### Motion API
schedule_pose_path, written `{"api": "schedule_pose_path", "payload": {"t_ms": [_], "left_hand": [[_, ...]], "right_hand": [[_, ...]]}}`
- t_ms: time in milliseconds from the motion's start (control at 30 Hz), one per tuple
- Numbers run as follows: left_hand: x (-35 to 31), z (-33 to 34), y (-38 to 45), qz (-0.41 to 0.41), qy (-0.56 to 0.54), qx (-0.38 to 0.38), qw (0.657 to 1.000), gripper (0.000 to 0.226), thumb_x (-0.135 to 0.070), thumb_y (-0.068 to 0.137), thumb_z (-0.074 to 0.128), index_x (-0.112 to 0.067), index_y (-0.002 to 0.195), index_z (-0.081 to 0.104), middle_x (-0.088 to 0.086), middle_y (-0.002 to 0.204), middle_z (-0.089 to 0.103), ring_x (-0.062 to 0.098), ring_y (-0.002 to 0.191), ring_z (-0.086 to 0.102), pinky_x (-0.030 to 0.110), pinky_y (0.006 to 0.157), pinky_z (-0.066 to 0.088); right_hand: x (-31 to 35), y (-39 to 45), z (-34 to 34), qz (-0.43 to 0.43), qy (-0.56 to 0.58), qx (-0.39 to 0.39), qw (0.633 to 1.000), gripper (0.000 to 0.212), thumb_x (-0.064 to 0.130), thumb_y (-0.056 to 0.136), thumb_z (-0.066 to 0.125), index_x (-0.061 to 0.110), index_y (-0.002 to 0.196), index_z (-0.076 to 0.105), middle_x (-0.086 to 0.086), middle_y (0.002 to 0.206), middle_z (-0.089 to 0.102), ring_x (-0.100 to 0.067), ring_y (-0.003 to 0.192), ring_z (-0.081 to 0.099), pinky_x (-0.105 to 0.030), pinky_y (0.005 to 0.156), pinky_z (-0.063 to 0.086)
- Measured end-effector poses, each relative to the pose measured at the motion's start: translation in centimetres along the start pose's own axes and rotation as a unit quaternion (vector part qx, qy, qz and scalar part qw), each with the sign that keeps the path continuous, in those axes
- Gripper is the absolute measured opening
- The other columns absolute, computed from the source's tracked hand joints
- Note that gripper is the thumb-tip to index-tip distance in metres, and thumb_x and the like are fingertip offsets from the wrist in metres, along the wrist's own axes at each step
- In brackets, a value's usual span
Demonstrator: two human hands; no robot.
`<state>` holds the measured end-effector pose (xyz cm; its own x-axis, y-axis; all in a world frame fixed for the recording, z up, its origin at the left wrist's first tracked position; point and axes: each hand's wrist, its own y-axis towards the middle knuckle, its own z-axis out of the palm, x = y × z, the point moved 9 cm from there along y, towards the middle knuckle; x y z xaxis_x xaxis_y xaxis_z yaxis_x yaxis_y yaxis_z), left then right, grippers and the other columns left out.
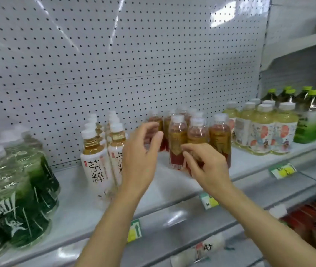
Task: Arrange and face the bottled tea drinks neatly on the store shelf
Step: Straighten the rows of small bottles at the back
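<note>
Shelf: a white store shelf (87,205) backed by pegboard (114,54) carries rows of bottled tea.
Red-label bottles: a cluster (178,139) stands mid-shelf, between the white-label bottles (95,160) and the pale yellow bottles (265,130).
Right hand: the right hand (209,166) curls its fingers round a front red-label bottle.
Left hand: the left hand (141,155) hovers just left of the cluster, fingers spread, holding nothing.
Far left: dark green bottles (18,199).

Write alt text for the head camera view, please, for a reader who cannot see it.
Two bare hands reach toward red-labelled tea bottles on a white store shelf: the right hand touches the front bottles, the left hand hovers open beside them. White, yellow and green bottles stand alongside.
</note>
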<state>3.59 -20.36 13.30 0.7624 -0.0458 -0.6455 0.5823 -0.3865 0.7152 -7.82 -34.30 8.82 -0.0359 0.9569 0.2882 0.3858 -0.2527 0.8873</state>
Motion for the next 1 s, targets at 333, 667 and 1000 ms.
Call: {"api": "schedule_pose_path", "payload": {"t_ms": [333, 667, 1000], "left_hand": [[7.6, 15.0, -0.8, -0.196, 0.068, 0.131, 0.969, 0.087, -0.047, 0.079, 0.076, -0.015, 0.148, 0.036, 0.004, 0.146, 0.047, 0.022, 0.128, 0.052, 0.046, 0.105, 0.046], [6.3, 16.7, -1.7, -0.238, 0.220, -0.040, 0.945, 0.092, -0.054, 0.067, 0.082, -0.012, 0.138, 0.041, 0.004, 0.130, 0.050, 0.022, 0.118, 0.054, 0.035, 0.092, 0.049], [7.2, 7.6, -4.4, -0.273, 0.304, -0.148, 0.900, 0.085, -0.055, 0.059, 0.084, -0.014, 0.126, 0.050, 0.005, 0.120, 0.058, 0.025, 0.106, 0.060, 0.047, 0.087, 0.056]], "right_hand": [[-15.4, -1.8, -4.3, 0.250, 0.034, 0.016, 0.968, 0.069, 0.026, 0.086, 0.074, 0.020, 0.146, 0.040, -0.005, 0.142, 0.048, -0.023, 0.127, 0.046, -0.044, 0.106, 0.042], [-18.6, 0.4, 0.0, 0.225, 0.131, 0.109, 0.959, 0.089, 0.042, 0.072, 0.083, 0.031, 0.144, 0.032, 0.001, 0.137, 0.052, -0.019, 0.122, 0.052, -0.045, 0.098, 0.049], [-23.2, 1.3, -2.2, 0.249, 0.151, 0.096, 0.952, 0.084, 0.026, 0.067, 0.082, 0.028, 0.137, 0.036, 0.005, 0.124, 0.056, -0.016, 0.112, 0.055, -0.045, 0.097, 0.051]]}}
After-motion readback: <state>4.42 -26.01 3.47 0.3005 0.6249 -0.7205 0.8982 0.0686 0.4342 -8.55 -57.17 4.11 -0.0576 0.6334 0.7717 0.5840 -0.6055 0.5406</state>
